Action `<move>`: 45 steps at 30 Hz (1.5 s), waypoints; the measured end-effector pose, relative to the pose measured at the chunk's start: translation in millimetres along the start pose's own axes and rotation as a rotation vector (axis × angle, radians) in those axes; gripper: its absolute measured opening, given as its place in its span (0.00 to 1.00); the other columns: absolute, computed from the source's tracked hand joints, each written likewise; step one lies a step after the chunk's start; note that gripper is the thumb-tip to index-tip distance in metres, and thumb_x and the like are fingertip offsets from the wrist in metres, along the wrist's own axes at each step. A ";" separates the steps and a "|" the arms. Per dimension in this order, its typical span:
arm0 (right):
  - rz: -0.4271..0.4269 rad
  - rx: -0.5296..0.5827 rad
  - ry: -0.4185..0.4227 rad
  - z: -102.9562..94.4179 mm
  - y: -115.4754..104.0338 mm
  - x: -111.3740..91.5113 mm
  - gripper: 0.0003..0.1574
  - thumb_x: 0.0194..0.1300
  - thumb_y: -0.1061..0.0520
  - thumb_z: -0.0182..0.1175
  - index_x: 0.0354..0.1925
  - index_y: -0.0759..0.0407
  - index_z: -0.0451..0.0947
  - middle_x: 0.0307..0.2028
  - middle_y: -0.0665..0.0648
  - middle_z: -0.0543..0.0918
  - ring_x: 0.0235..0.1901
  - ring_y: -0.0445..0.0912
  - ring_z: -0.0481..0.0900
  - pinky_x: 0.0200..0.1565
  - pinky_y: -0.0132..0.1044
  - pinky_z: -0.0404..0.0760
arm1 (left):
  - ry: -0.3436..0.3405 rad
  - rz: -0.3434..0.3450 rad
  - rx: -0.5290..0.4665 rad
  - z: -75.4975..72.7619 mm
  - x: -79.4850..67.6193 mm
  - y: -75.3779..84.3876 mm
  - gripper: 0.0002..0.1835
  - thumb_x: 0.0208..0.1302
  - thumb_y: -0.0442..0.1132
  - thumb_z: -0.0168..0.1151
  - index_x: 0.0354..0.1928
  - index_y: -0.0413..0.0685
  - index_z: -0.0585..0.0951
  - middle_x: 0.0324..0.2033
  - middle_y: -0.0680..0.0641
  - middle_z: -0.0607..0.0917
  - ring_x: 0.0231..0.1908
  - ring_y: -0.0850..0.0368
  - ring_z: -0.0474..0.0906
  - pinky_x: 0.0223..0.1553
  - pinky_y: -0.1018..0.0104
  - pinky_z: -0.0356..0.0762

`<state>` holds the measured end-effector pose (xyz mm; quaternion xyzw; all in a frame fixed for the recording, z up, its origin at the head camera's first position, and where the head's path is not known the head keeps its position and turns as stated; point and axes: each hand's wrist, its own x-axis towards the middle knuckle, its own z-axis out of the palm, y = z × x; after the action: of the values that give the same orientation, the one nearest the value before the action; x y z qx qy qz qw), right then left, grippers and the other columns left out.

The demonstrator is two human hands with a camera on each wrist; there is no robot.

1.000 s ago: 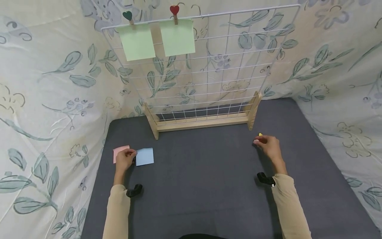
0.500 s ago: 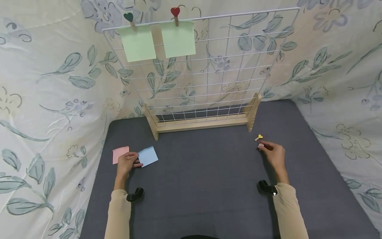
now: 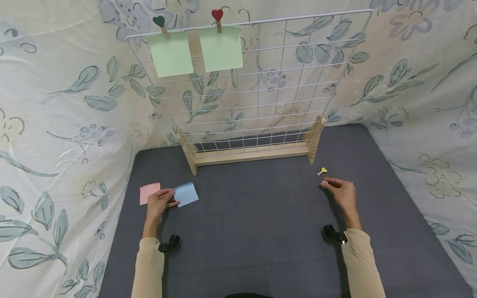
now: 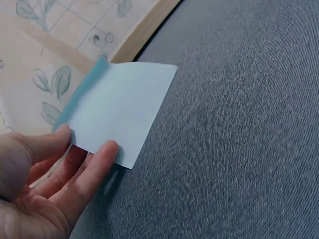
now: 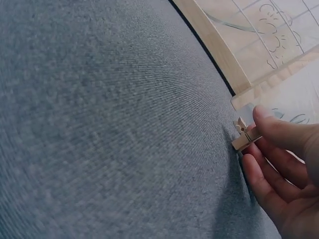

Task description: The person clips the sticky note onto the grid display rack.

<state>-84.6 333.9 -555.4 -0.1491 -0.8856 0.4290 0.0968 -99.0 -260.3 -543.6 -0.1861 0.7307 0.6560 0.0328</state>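
On the left, my left hand (image 3: 159, 203) holds a light blue sticky note (image 3: 186, 194) by its near corner. Thumb and fingers pinch it in the left wrist view, where the note (image 4: 119, 109) tilts up with one edge curled. Partly behind this hand lies a pink sticky note (image 3: 149, 192). My right hand (image 3: 343, 196) is low over the right of the table. Between its thumb and fingers it pinches a small wooden clothespin (image 5: 242, 141), mostly covered by the fingers in the head view. Just beyond it lies a clothespin with a yellow heart (image 3: 322, 170).
A white wire grid (image 3: 257, 82) stands at the back in a wooden base (image 3: 253, 157). Two green notes (image 3: 172, 56) hang from its top left, under clothespins with a green heart (image 3: 159, 21) and a red heart (image 3: 217, 15). Floral cloth surrounds the dark table (image 3: 253, 223).
My left hand has lifted the blue note and shifted it slightly right, turning it. My right hand has drawn back towards me, leaving the yellow-heart clothespin in plain sight on the table.
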 end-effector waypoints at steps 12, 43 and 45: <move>0.004 -0.042 -0.028 -0.6 -4.6 4.2 0.18 0.61 0.54 0.71 0.44 0.66 0.86 0.40 0.65 0.87 0.33 0.33 0.78 0.31 0.19 0.72 | -0.028 0.014 -0.008 14.8 -0.2 7.8 0.18 0.67 0.32 0.62 0.53 0.22 0.76 0.27 0.51 0.86 0.28 0.59 0.85 0.40 0.59 0.88; -0.171 0.009 -0.088 7.7 -83.2 43.8 0.22 0.64 0.50 0.67 0.47 0.67 0.84 0.40 0.66 0.87 0.38 0.51 0.84 0.35 0.29 0.79 | -0.086 0.164 -0.108 77.1 13.4 56.4 0.15 0.66 0.31 0.63 0.48 0.23 0.78 0.27 0.49 0.84 0.24 0.59 0.83 0.40 0.53 0.87; -0.174 0.016 -0.096 8.4 -88.3 45.0 0.21 0.64 0.51 0.67 0.48 0.67 0.84 0.41 0.66 0.86 0.40 0.54 0.84 0.38 0.32 0.81 | -0.105 0.163 -0.120 82.5 13.3 61.3 0.15 0.66 0.30 0.62 0.48 0.22 0.78 0.26 0.49 0.84 0.24 0.59 0.82 0.39 0.53 0.87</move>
<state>-145.3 291.6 -488.9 -0.0502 -0.8955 0.4325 0.0925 -146.9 -178.9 -500.8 -0.0931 0.7001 0.7079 0.0064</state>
